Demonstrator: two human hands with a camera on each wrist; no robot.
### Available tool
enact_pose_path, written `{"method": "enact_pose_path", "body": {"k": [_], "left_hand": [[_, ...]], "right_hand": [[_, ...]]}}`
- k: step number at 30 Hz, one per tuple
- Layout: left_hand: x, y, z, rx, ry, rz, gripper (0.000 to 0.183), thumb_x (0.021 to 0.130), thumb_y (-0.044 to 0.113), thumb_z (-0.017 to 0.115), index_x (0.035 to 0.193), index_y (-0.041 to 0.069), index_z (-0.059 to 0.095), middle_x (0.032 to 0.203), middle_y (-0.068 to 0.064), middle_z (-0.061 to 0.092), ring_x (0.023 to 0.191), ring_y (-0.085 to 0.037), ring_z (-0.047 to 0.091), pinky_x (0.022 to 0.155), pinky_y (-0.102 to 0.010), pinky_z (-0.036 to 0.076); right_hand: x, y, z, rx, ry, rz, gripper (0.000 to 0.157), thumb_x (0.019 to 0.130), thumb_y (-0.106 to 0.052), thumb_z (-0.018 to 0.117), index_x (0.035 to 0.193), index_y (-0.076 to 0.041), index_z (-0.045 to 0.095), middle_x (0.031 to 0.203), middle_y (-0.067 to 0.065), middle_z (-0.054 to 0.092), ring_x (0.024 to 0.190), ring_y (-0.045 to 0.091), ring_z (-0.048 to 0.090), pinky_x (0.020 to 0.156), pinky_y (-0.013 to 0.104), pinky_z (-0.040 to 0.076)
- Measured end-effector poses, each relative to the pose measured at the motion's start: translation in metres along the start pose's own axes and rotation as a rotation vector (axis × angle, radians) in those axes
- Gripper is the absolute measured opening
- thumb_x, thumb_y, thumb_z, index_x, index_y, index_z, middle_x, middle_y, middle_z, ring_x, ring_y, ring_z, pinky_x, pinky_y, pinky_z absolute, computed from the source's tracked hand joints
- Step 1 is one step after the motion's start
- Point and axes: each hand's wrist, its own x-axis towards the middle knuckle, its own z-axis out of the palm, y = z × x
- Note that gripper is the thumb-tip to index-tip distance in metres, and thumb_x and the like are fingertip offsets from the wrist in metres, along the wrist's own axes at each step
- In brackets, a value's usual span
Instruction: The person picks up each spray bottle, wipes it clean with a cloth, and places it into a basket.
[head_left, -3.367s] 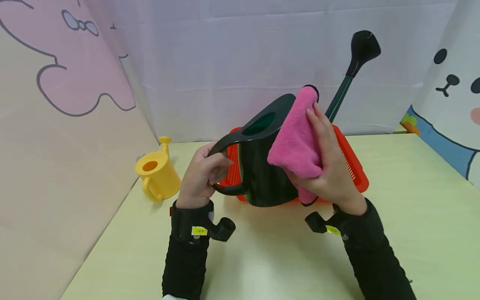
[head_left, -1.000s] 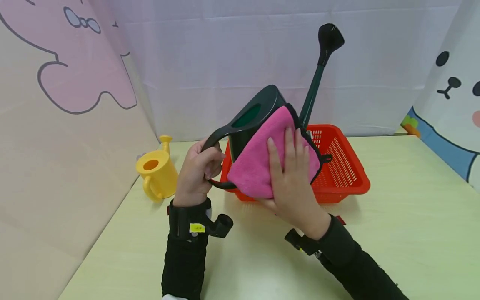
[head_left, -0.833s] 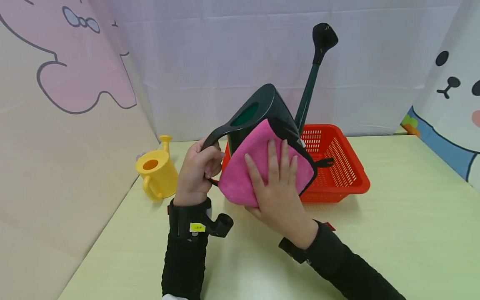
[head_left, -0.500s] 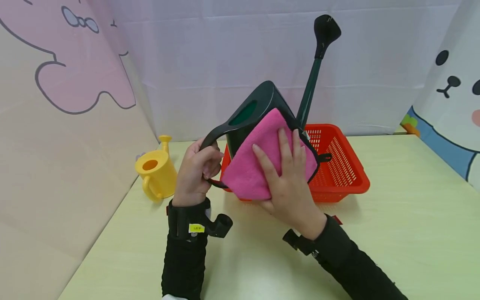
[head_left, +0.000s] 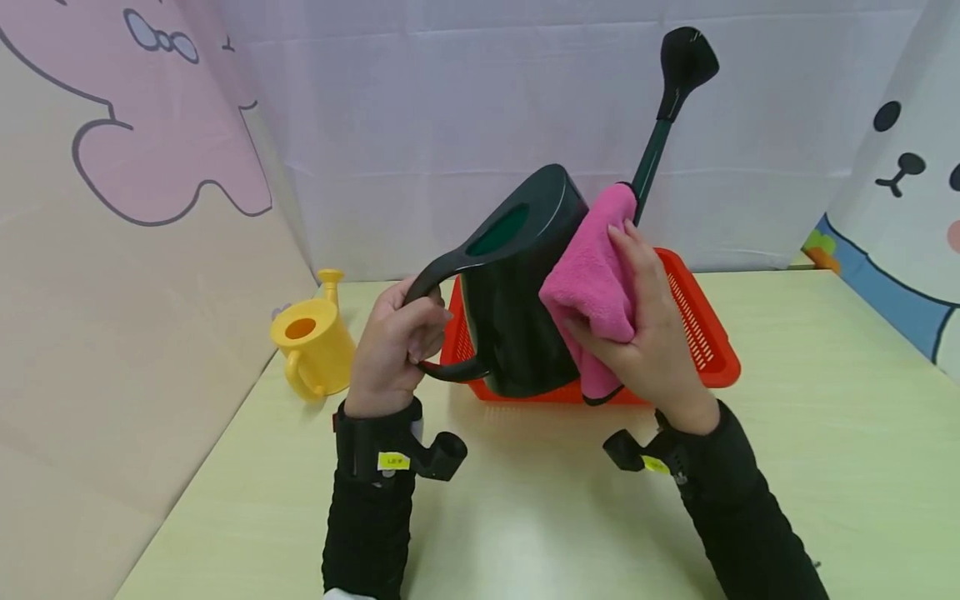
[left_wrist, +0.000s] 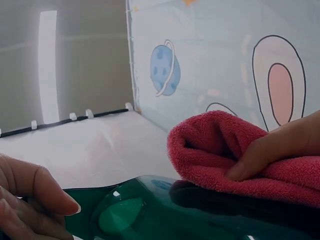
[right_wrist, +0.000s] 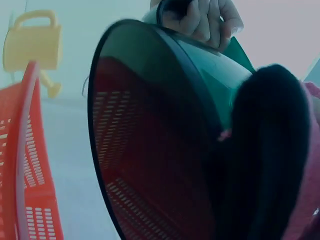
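My left hand (head_left: pixel 397 350) grips the handle of a dark green watering can (head_left: pixel 525 308), which is held tilted above the table, its long spout pointing up and right. A pink cloth (head_left: pixel 596 287) with black edging is bunched in my right hand (head_left: pixel 656 325) and lies against the can's right side, near the spout's base. In the left wrist view, the thumb presses into the folded cloth (left_wrist: pixel 220 150) on top of the green can (left_wrist: pixel 150 210). The can's glossy base (right_wrist: pixel 145 140) fills much of the right wrist view.
A red perforated basket (head_left: pixel 712 350) stands on the table behind the watering can, partly hidden by it. At the left by the wall is a small yellow watering can (head_left: pixel 318 350). The pale table (head_left: pixel 525 517) meets curtains at the back and sides.
My right hand went from lying flat with spread fingers on the cloth over the can's front to gripping it bunched at the right side. The can has shifted slightly right; my left hand keeps its handle.
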Motion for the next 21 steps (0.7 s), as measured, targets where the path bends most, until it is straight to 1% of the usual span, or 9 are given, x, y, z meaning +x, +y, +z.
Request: {"method": "enact_pose_path", "body": {"k": [3, 6, 10, 13, 17, 21], "left_hand": [[0.002, -0.001, 0.000, 0.015, 0.017, -0.012, 0.022, 0.079, -0.001, 0.043, 0.061, 0.012, 0.044, 0.044, 0.003, 0.035, 0.040, -0.016, 0.029, 0.042, -0.021, 0.023], [0.002, -0.002, -0.001, 0.026, 0.044, -0.015, 0.022, 0.078, -0.001, 0.044, 0.061, 0.012, 0.043, 0.044, 0.003, 0.035, 0.041, -0.016, 0.030, 0.042, -0.021, 0.023], [0.003, -0.002, -0.002, 0.022, 0.075, -0.004, 0.021, 0.078, -0.001, 0.045, 0.062, 0.012, 0.045, 0.044, 0.003, 0.034, 0.040, -0.017, 0.029, 0.042, -0.021, 0.024], [0.003, -0.001, -0.003, 0.009, 0.084, 0.005, 0.019, 0.078, 0.000, 0.044, 0.062, 0.011, 0.046, 0.044, 0.003, 0.034, 0.039, -0.015, 0.029, 0.041, -0.020, 0.023], [0.003, 0.000, -0.003, -0.010, 0.085, 0.019, 0.020, 0.078, 0.000, 0.044, 0.061, 0.011, 0.044, 0.043, 0.004, 0.033, 0.038, -0.013, 0.028, 0.040, -0.019, 0.021], [0.003, 0.000, -0.002, -0.023, 0.094, 0.038, 0.022, 0.079, -0.001, 0.042, 0.060, 0.010, 0.043, 0.042, 0.004, 0.032, 0.038, -0.013, 0.026, 0.040, -0.020, 0.019]], "right_hand": [[-0.001, 0.002, 0.004, -0.023, -0.037, 0.010, 0.089, 0.063, -0.011, 0.073, 0.138, -0.008, 0.024, 0.141, 0.014, 0.028, 0.125, 0.019, 0.026, 0.090, 0.057, 0.040], [-0.005, 0.001, 0.015, -0.079, -0.042, -0.001, 0.094, 0.064, -0.017, 0.073, 0.139, -0.007, 0.018, 0.143, 0.016, 0.022, 0.128, 0.022, 0.021, 0.092, 0.057, 0.038], [-0.011, -0.005, 0.030, -0.189, -0.010, -0.035, 0.096, 0.065, -0.024, 0.072, 0.140, -0.007, 0.015, 0.145, 0.019, 0.016, 0.131, 0.024, 0.016, 0.094, 0.056, 0.036], [-0.018, -0.011, 0.040, -0.280, 0.027, -0.074, 0.095, 0.065, -0.029, 0.071, 0.139, -0.008, 0.016, 0.144, 0.021, 0.016, 0.132, 0.028, 0.013, 0.095, 0.057, 0.034], [-0.029, -0.020, 0.055, -0.385, 0.075, -0.130, 0.094, 0.066, -0.032, 0.071, 0.139, -0.009, 0.017, 0.142, 0.025, 0.018, 0.131, 0.038, 0.013, 0.097, 0.063, 0.027], [-0.041, -0.026, 0.071, -0.500, 0.058, -0.175, 0.096, 0.065, -0.036, 0.071, 0.139, -0.011, 0.016, 0.141, 0.028, 0.017, 0.130, 0.043, 0.012, 0.098, 0.065, 0.022]]}}
